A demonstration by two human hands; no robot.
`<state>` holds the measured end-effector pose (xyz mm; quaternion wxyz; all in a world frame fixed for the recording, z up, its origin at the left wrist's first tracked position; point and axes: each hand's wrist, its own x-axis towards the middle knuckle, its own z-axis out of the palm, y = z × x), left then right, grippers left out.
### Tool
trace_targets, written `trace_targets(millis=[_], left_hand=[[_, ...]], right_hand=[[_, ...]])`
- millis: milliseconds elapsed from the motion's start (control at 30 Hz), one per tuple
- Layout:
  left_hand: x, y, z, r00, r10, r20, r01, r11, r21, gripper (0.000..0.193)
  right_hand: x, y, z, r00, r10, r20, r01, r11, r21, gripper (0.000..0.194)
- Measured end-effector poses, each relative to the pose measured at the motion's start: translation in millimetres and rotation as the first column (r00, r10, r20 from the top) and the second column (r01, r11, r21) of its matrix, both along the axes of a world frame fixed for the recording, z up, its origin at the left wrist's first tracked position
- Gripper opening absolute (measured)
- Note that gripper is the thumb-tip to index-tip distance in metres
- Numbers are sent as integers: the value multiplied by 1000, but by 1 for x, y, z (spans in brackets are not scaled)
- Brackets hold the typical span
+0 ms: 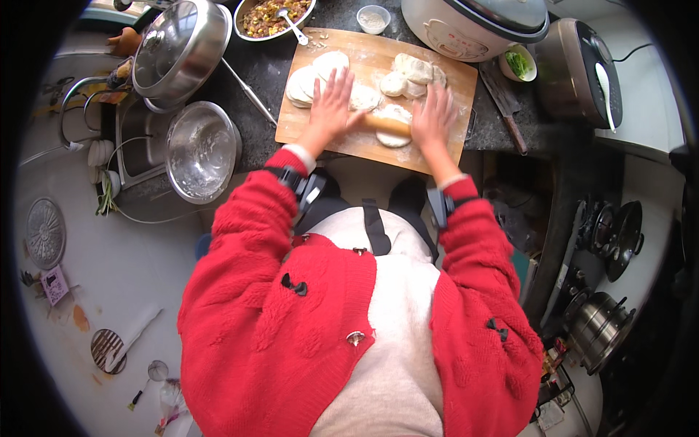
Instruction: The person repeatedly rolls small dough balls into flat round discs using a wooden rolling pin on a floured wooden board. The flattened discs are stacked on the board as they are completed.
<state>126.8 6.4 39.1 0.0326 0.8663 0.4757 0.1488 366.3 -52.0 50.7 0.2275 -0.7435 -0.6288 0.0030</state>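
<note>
A short wooden rolling pin (pixel 389 125) lies across a flat round of dough (pixel 393 140) on the floured wooden board (pixel 377 41). My left hand (pixel 333 104) is over the pin's left end, fingers stretched out and apart. Over its right end, my right hand (pixel 435 114) lies flat with fingers spread, slightly blurred. Both palms hide the pin's ends. Overlapping flattened dough rounds (pixel 298 87) are beside my left fingers, which partly cover them. A floured dough piece (pixel 365 97) sits between the hands. Several lumps of dough (pixel 408 74) are clustered near my right fingertips.
Behind the board are a pan of chopped filling (pixel 267 19) with a spoon (pixel 294 27), a small cup of white powder (pixel 373 19) and a white cooker (pixel 453 35). A cleaver (pixel 505 101) and bowl of greens (pixel 519 64) lie right; a steel bowl (pixel 201 153) stands left.
</note>
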Motion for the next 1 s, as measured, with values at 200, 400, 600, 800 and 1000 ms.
trace_targets(millis=[200, 400, 600, 800, 1000], left_hand=[[-20, -64, 16, 975, -211, -74, 185, 948, -259, 93], [4, -26, 2, 990, -119, 70, 123, 991, -55, 77], [-17, -67, 5, 973, -169, 155, 162, 985, 58, 38], [-5, -80, 17, 972, -127, 197, 138, 990, -43, 20], [-16, -79, 30, 947, -212, 240, 234, 970, -66, 28]], right_hand=[[-11, -55, -4, 997, 64, 33, -46, 919, -391, 64], [9, 7, -5, 975, 165, 146, -139, 974, -177, 65], [-1, -24, -5, 972, 194, -131, -197, 980, -10, 53], [-23, -3, 12, 937, 274, -218, -323, 917, -233, 39], [-1, -14, 15, 923, 170, -344, -324, 826, -461, 32]])
